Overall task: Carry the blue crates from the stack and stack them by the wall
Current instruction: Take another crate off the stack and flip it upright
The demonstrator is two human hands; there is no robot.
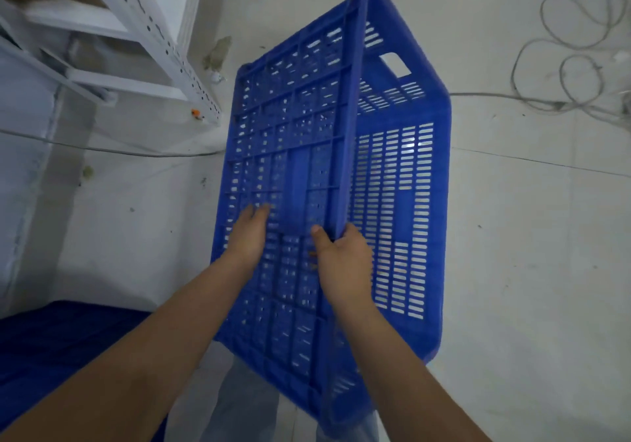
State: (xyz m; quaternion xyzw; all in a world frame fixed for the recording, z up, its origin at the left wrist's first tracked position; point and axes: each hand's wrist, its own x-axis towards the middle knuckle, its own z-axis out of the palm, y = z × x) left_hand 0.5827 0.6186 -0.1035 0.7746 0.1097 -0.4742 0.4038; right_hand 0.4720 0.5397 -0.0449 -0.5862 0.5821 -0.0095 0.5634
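A large blue slotted plastic crate (392, 175) is tipped on its side in front of me, above the floor, its ribbed bottom facing left and towards me. My left hand (247, 231) lies flat against that bottom with straight fingers. My right hand (345, 260) grips the crate's bottom edge, thumb on the ribbed bottom and fingers wrapped round onto the slotted side. More blue crate surface (65, 342) shows dark at the lower left, beside the white wall (30, 182).
A white metal shelving rack (143, 28) stands at the upper left. Grey cables (573, 48) coil on the tiled floor (529, 236) at the upper right, and a thin cable (102, 149) runs across the left. My trouser legs show below the crate.
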